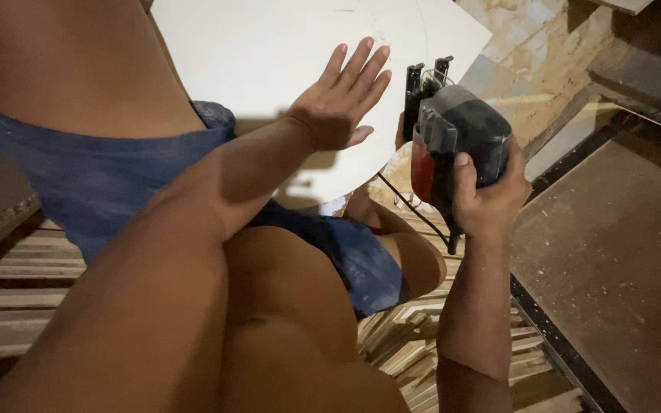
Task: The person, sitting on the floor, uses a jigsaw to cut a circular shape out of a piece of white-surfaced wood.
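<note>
jigsaw [457, 141], dark grey with a red band, gripped in the right hand [491, 199] and standing at the right edge of the white board [269, 46], black shoe and blade guide toward the panel. whether the blade is in the board: cannot tell, hidden behind the body of the tool. right fingers curled tight round the handle, thumb laid up along the side. black cord [415, 213] trailing down from the tool past the knee.

left hand [342, 103] flat on the board near its curved right edge, palm down, fingers straight and fanned a little apart, holding nothing, only pressing. faint curved line on the white surface above the fingertips. lower edge of the panel already rounded where it hangs over the lap.

blue shorts [93, 183] under the left forearm, bare knee folded beneath the board. wooden slats [17, 283] underfoot at left, thin offcuts [407, 352] heaped lower down, dusty brown panel [613, 260] lying to the right.

looks like a moment within a curved cut: panel pinned by one hand, saw brought to the edge by the other. judging from this, calls for the shoe seated flat on the white face, the blade lined up with the curve, the pressing fingers kept well apart from the blade's path, and the cord kept behind the tool.
</note>
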